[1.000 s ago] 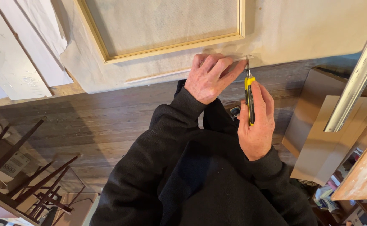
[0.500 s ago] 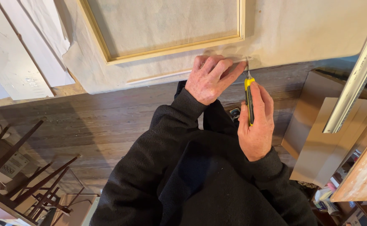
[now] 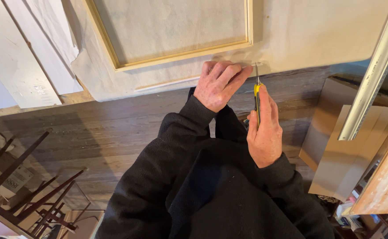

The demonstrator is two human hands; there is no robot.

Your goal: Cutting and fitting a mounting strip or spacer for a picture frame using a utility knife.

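Just above the centre of the frame, the left hand [image 3: 219, 84] lies flat on the lower edge of a pale canvas [image 3: 318, 31], fingers pressed together and pointing toward the upper right, the fingertips resting close to the canvas corner. Just right of it, the right hand [image 3: 265, 130] is closed around a yellow and black knife [image 3: 257, 99], thumb laid along the handle, the thin blade pointing up and its tip meeting the canvas edge just beside the left fingertips. The canvas spreads across the top of the frame, and on it lies a light wooden frame [image 3: 183, 55] whose lower right corner sits just above the left hand. Both arms wear black sleeves [image 3: 194, 177], which fill the lower middle of the picture. Beneath the hands runs a dark plank floor [image 3: 105, 128]. White boards [image 3: 21, 66] lean at the upper left. A dark wooden rack [image 3: 26, 199] shows at the lower left. A pale metal bar [image 3: 373, 75] slants down the right side, above brown cardboard boxes [image 3: 349, 155] and a wooden board [image 3: 386, 181] at the lower right edge.
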